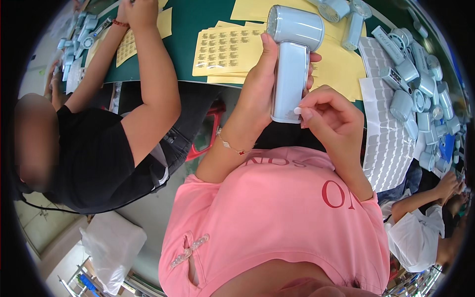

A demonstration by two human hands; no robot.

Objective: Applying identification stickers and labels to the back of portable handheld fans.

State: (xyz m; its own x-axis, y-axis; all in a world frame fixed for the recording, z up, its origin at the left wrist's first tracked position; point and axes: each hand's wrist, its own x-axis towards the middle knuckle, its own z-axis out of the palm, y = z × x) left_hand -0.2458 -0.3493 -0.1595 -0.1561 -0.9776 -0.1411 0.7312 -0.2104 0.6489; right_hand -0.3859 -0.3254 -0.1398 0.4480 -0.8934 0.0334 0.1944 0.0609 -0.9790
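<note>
A light blue handheld fan (291, 69) stands upright in my left hand (261, 79), its round drum-shaped head at the top and its handle running down. My left fingers are wrapped round the handle from behind, with the thumb along its left side below the head. At the handle's lower right edge, my right hand (335, 113) pinches a small white round piece, looking like a sticker (297, 110), between thumb and index finger. The piece lies against or just over the handle; I cannot tell if it sticks there. Small grey print shows beside it.
Yellow label sheets (222, 52) lie on the green table (193, 15) beyond my hands. On the right, many blue fans (420, 84) are heaped beside a white sheet of grey labels (386, 138). A co-worker's arm (156, 74) reaches over the table at left; a red stool (208, 131) stands below.
</note>
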